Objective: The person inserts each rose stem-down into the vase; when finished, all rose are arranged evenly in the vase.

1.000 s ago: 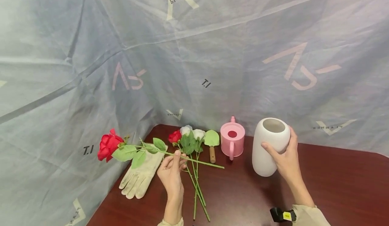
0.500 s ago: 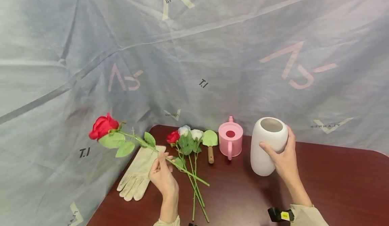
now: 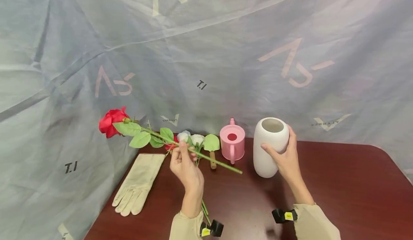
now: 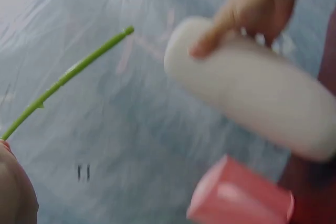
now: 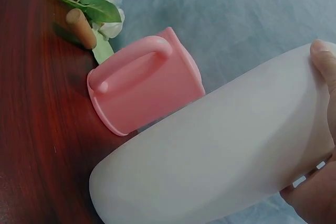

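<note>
In the head view my left hand (image 3: 187, 166) pinches the green stem of a red rose (image 3: 113, 121). The bloom points left, and the bare stem end slants down to the right, apart from the vase. My right hand (image 3: 285, 157) grips a white vase (image 3: 266, 157) around its right side, thumb across the front. The vase's mouth faces up and slightly toward me. In the left wrist view the cut stem (image 4: 68, 77) points toward the vase (image 4: 247, 87). The right wrist view has the vase (image 5: 210, 145) large in front, with fingers (image 5: 325, 61) at its upper end.
A pink watering can (image 3: 233, 146) stands left of the vase. Beside it lie a green trowel (image 3: 212, 143) with a wooden handle and more roses (image 3: 197, 139), partly hidden by my left hand. Pale gloves (image 3: 138, 182) lie at the left table edge. Grey cloth (image 3: 193, 53) hangs behind.
The head view has turned right, so everything shifts left. My left hand has raised the rose and brought its stem end closer to the vase. The right hand keeps its hold.
</note>
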The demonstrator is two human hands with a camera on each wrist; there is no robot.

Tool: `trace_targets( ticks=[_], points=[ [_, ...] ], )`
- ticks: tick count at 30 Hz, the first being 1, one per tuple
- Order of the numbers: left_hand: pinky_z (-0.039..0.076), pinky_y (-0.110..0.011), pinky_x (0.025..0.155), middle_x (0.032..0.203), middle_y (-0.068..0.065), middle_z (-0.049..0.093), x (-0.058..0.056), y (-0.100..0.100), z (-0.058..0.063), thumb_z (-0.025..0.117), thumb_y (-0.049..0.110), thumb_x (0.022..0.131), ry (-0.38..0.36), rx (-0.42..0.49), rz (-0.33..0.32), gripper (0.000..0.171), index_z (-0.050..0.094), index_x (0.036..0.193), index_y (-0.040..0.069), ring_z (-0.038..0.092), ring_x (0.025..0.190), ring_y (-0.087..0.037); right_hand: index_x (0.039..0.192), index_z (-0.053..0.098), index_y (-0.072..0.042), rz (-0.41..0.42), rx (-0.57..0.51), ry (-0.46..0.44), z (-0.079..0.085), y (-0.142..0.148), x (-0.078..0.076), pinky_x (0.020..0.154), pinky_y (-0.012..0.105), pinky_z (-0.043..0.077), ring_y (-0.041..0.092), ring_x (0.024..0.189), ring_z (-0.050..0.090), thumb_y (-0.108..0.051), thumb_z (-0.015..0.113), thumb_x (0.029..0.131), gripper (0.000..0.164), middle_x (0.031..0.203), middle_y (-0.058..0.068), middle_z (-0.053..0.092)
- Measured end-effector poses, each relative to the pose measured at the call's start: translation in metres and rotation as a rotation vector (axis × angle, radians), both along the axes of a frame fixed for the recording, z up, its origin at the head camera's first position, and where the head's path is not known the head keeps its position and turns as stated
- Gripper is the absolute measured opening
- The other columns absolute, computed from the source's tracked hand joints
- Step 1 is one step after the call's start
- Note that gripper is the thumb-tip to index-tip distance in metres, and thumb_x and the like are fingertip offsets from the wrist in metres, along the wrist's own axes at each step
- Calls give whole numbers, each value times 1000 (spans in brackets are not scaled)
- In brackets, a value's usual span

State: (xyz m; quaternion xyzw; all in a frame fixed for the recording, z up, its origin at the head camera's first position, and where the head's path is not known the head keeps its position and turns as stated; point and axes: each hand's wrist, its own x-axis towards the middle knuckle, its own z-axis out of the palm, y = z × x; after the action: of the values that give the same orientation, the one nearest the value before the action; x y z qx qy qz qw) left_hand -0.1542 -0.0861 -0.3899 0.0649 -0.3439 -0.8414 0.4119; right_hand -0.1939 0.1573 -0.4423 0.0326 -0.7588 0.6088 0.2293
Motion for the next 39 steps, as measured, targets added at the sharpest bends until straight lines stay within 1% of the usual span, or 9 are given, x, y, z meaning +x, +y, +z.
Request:
trace_targets(
  ticks=[6, 14, 19, 23, 28, 32, 35, 37, 39],
  points=[
    [39, -16, 46, 60, -4, 57, -22, 28, 26, 64, 12, 89, 59, 68, -47, 23, 56, 68, 6, 50, 49, -9, 146, 21, -22, 9, 1, 3, -2, -5, -5, 88, 36, 34, 15, 111, 42, -13, 80, 73, 94, 135, 1, 37],
    [42, -18, 45, 62, -6, 58, -54, 62, 49, 69, 11, 85, 90, 62, 11, 20, 56, 70, 6, 50, 49, -10, 147, 20, -24, 26, 15, 32, 1, -4, -10, 88, 38, 35, 18, 112, 42, -14, 80, 74, 95, 136, 2, 36],
    [43, -20, 45, 63, -6, 58, -72, 76, 57, 71, 14, 84, 86, 17, 23, 21, 56, 71, 7, 50, 49, -11, 147, 20, -23, 31, 23, 41, 4, -4, -9, 89, 45, 35, 22, 113, 41, -15, 80, 73, 95, 137, 5, 35],
    [42, -19, 42, 62, -6, 58, -82, 87, 56, 71, 15, 84, 87, -11, 8, 22, 56, 70, 7, 50, 48, -10, 147, 20, -23, 29, 27, 38, 3, -3, -8, 90, 46, 35, 22, 114, 41, -15, 80, 73, 95, 137, 5, 35],
    [43, -19, 43, 62, -9, 59, -88, 101, 51, 71, 15, 83, 92, -52, 14, 23, 55, 68, 7, 51, 48, -10, 147, 19, -25, 29, 29, 25, 3, -3, -6, 90, 46, 35, 22, 115, 41, -15, 80, 74, 95, 138, 4, 34],
    [43, -19, 44, 63, -17, 58, -88, 113, 48, 72, 14, 83, 97, -90, 18, 25, 54, 68, 4, 51, 49, -10, 147, 17, -18, 30, 34, 12, 18, -9, 7, 89, 48, 34, 28, 116, 40, -13, 77, 77, 92, 139, 11, 33],
    [43, -19, 47, 61, -16, 58, -85, 121, 48, 72, 12, 82, 92, -120, 21, 30, 52, 67, -6, 51, 50, -10, 147, 16, -12, 24, 39, 0, 28, -13, 17, 88, 48, 34, 31, 115, 40, -11, 75, 79, 90, 139, 16, 31],
    [43, -19, 49, 60, -15, 57, -79, 125, 50, 72, 9, 82, 73, -136, 12, 32, 52, 68, -12, 51, 51, -10, 147, 16, -15, 11, 36, -7, 22, -10, 14, 88, 44, 34, 27, 115, 41, -12, 76, 78, 91, 139, 11, 32],
    [42, -19, 51, 58, -20, 55, -72, 129, 52, 71, 5, 81, 71, -157, 1, 32, 51, 68, -16, 49, 52, -10, 148, 17, -21, 2, 34, -12, 12, -6, 9, 87, 41, 35, 24, 114, 41, -14, 77, 77, 92, 139, 7, 33]
  ],
)
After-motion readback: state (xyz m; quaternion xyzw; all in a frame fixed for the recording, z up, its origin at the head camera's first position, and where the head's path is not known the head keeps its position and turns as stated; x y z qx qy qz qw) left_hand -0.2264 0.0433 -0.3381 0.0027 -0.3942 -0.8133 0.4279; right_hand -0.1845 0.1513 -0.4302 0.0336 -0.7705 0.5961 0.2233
